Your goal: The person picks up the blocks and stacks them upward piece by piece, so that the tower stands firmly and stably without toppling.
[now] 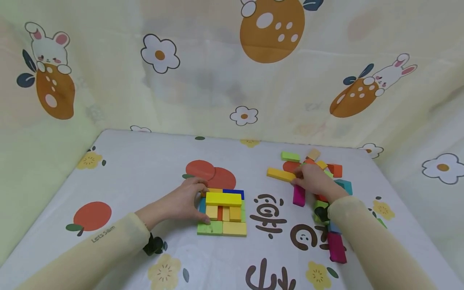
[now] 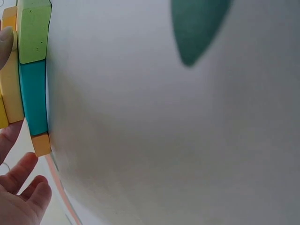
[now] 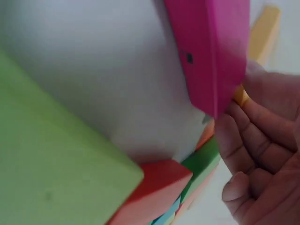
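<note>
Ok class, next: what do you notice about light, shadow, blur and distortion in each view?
Head: soft, even light, mostly sharp, a faint shadow beside the left sleeve; left wrist: greyish, dim cloth, the green leaf print soft-edged, the teal block bowed, perhaps by the lens; right wrist: the large light green block blurred.

The yellow-orange block [image 1: 278, 174] and magenta block [image 3: 229, 51] look like smooth painted wood, the magenta softly glossy; the light-green block [image 2: 35, 40] is matt, faintly specked; the table covering [image 1: 137, 173] is smooth; the backdrop [image 1: 203, 92] looks like thin, creased cloth; the sleeves [image 1: 105, 249], matt cloth.
</note>
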`<state>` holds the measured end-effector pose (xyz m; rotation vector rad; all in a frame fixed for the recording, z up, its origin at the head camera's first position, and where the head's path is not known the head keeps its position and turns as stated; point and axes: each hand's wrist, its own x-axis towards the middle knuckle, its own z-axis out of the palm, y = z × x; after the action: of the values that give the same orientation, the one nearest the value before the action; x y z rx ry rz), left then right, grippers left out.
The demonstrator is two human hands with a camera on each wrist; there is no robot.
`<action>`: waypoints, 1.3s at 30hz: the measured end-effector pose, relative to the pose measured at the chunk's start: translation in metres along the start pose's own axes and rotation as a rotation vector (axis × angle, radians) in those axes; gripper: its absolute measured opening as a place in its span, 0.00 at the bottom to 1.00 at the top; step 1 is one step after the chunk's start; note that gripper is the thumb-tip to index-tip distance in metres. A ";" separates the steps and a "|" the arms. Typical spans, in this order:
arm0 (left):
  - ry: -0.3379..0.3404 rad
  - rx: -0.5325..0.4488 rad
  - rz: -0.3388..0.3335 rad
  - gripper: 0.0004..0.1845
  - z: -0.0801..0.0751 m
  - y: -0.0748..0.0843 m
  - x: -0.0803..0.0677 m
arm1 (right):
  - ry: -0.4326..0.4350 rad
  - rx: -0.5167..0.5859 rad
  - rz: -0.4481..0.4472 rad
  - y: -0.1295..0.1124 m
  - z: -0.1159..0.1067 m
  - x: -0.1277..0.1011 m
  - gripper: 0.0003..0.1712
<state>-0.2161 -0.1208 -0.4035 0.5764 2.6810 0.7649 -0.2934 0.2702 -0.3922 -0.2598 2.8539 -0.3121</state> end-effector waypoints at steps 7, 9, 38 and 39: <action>-0.001 -0.003 -0.006 0.37 0.000 -0.001 0.001 | 0.006 0.003 0.031 -0.005 0.002 0.003 0.25; -0.005 -0.007 -0.006 0.37 0.000 -0.001 0.001 | 0.008 0.006 0.038 -0.005 0.003 0.004 0.25; -0.003 -0.016 0.056 0.36 0.000 -0.006 0.001 | 0.111 0.078 -0.377 -0.157 0.038 -0.083 0.18; -0.003 -0.014 0.055 0.36 0.000 -0.006 0.001 | 0.111 0.077 -0.374 -0.157 0.038 -0.083 0.18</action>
<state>-0.2188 -0.1247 -0.4068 0.6493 2.6645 0.7962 -0.1812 0.1289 -0.3722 -0.7863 2.8795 -0.5214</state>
